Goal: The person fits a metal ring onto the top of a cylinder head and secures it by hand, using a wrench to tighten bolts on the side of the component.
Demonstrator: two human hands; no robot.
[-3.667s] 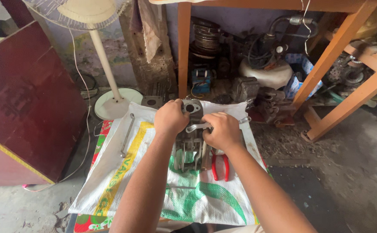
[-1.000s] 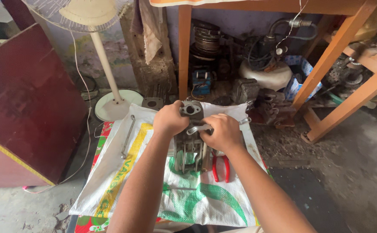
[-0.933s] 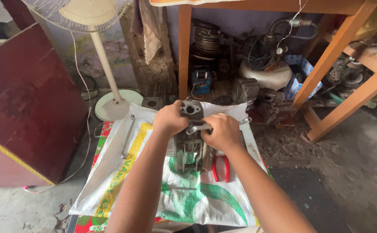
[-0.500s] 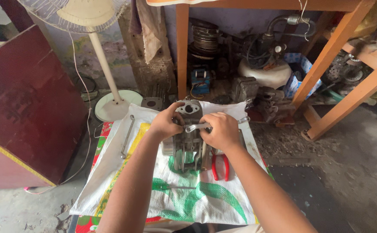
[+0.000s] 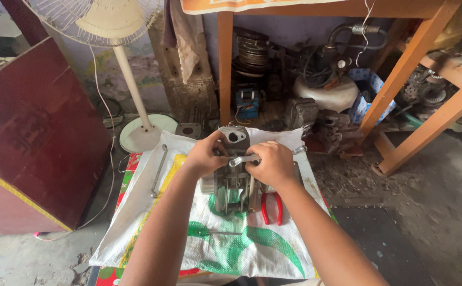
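A grey finned metal engine cylinder (image 5: 233,180) stands upright on a white woven sack (image 5: 215,249) spread on the floor. My left hand (image 5: 205,154) grips its upper left side. My right hand (image 5: 270,164) is closed on a small silver wrench (image 5: 243,160) laid across the top of the cylinder. Red-handled pliers (image 5: 272,206) lie on the sack just right of the cylinder.
A long metal bar tool (image 5: 159,170) lies at the sack's left. A pedestal fan (image 5: 136,100) stands behind it, a dark red board (image 5: 35,137) to the left. An orange wooden table frame (image 5: 400,79) shelters engine parts and clutter at the back.
Both hands have shifted slightly on the cylinder and the wrench has turned a little. The cylinder stays in place.
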